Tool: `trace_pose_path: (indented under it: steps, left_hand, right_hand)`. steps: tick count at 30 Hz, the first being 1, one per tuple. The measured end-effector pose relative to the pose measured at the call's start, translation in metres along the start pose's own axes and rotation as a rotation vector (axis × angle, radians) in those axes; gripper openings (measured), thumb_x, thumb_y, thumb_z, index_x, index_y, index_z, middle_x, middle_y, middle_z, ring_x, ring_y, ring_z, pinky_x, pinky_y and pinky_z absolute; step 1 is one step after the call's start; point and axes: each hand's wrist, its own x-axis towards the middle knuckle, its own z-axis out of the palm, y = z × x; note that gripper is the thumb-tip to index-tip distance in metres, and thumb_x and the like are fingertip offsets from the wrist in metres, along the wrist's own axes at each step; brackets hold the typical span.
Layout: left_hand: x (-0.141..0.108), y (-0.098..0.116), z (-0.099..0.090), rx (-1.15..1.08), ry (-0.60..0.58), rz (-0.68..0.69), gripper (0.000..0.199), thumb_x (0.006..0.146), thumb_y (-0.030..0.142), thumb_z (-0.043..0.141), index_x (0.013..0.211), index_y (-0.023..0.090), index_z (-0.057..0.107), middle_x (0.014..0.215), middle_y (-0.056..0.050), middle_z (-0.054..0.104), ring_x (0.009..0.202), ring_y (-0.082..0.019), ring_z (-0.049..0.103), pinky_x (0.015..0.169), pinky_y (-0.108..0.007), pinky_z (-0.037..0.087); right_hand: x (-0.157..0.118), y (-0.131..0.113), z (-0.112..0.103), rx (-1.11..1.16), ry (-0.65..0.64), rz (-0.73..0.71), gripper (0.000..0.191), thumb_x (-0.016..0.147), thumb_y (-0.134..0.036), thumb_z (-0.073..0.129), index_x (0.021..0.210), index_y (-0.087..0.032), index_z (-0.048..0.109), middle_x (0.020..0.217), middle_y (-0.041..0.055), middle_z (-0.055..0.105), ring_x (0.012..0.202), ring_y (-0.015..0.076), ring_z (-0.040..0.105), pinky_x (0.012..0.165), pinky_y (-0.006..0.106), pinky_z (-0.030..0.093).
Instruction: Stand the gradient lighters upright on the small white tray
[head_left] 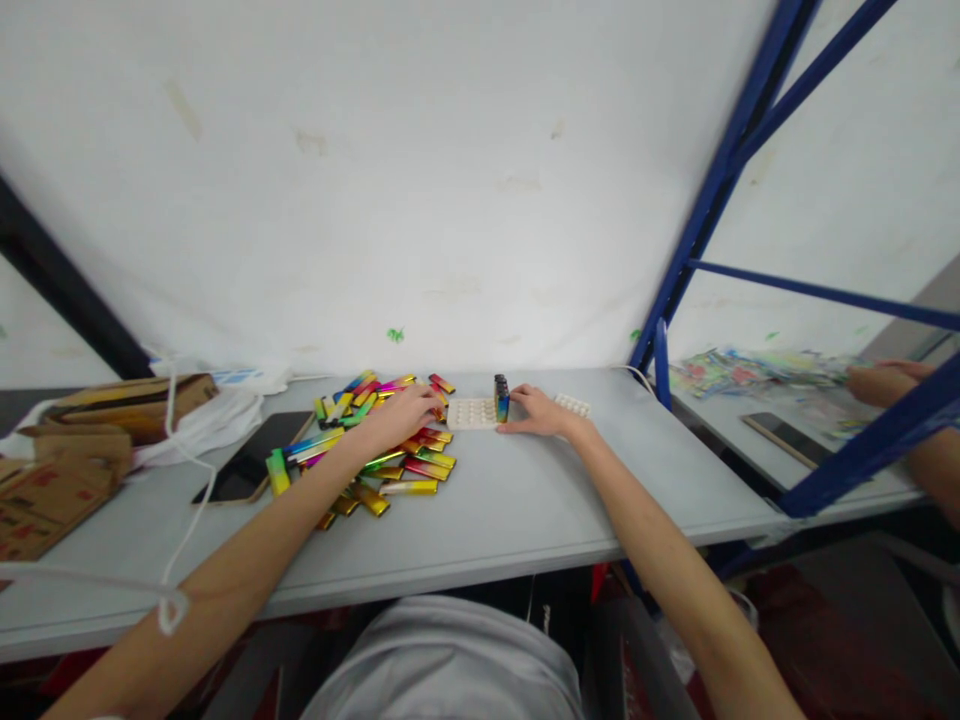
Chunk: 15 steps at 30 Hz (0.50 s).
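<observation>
A pile of shiny, many-coloured lighters lies on the grey table, left of centre. My left hand is over the pile's upper right part, its fingers bent down near a lighter; what its fingertips hold is too small to tell. Beside it sits a cream tray with rows of round holes. A short row of blue lighters with dark tops stands upright at the tray's right end. My right hand is closed around the right side of that row, thumb at the front.
A second cream tray lies behind my right wrist. At the left are a phone, cardboard and a white cable. A blue metal frame stands right; beyond it, another person's arms.
</observation>
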Motion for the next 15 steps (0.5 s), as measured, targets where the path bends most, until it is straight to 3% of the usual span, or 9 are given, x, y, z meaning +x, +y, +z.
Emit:
trace_pose_path:
  steps: [3, 6, 9, 12, 15]
  left_hand:
    - [-0.002, 0.004, -0.006, -0.106, 0.072, 0.024, 0.027, 0.102, 0.033, 0.052, 0.112, 0.022, 0.074, 0.121, -0.011, 0.074, 0.116, -0.027, 0.066, 0.109, -0.041, 0.049]
    - [-0.006, 0.015, -0.013, -0.195, 0.166, -0.038, 0.038, 0.107, 0.043, 0.043, 0.125, 0.021, 0.069, 0.125, -0.011, 0.074, 0.115, -0.027, 0.068, 0.106, -0.042, 0.050]
    - [-0.009, 0.029, -0.018, -0.290, 0.237, -0.128, 0.044, 0.109, 0.049, 0.039, 0.133, 0.022, 0.064, 0.108, -0.008, 0.078, 0.102, -0.025, 0.072, 0.096, -0.038, 0.054]
    - [-0.009, 0.041, -0.021, -0.378, 0.288, -0.139, 0.046, 0.108, 0.051, 0.042, 0.133, 0.021, 0.066, 0.094, -0.004, 0.079, 0.087, -0.022, 0.072, 0.086, -0.034, 0.056]
    - [-0.008, 0.048, -0.022, -0.462, 0.340, -0.113, 0.043, 0.102, 0.052, 0.055, 0.123, 0.021, 0.075, 0.109, -0.007, 0.080, 0.094, -0.022, 0.073, 0.089, -0.032, 0.056]
  right_hand:
    - [0.000, 0.001, 0.001, -0.001, 0.006, -0.007, 0.073, 0.085, -0.061, 0.082, 0.140, -0.015, 0.068, 0.138, 0.0200, 0.065, 0.127, 0.0352, 0.063, 0.112, 0.046, 0.048]
    - [0.000, 0.002, 0.002, 0.000, 0.017, -0.014, 0.072, 0.084, -0.061, 0.083, 0.138, -0.016, 0.069, 0.137, 0.0194, 0.066, 0.126, 0.0351, 0.064, 0.112, 0.046, 0.049]
    - [-0.001, 0.003, 0.002, 0.007, 0.027, -0.025, 0.071, 0.083, -0.062, 0.083, 0.136, -0.015, 0.070, 0.137, 0.0196, 0.066, 0.127, 0.0355, 0.063, 0.112, 0.046, 0.049]
    - [0.000, 0.004, 0.003, 0.017, 0.033, -0.013, 0.075, 0.080, -0.064, 0.084, 0.136, -0.016, 0.070, 0.137, 0.0189, 0.066, 0.125, 0.0355, 0.064, 0.110, 0.047, 0.049]
    - [0.001, 0.004, 0.005, -0.007, 0.050, 0.025, 0.079, 0.077, -0.068, 0.085, 0.137, -0.018, 0.070, 0.137, 0.0181, 0.065, 0.125, 0.0356, 0.064, 0.109, 0.047, 0.049]
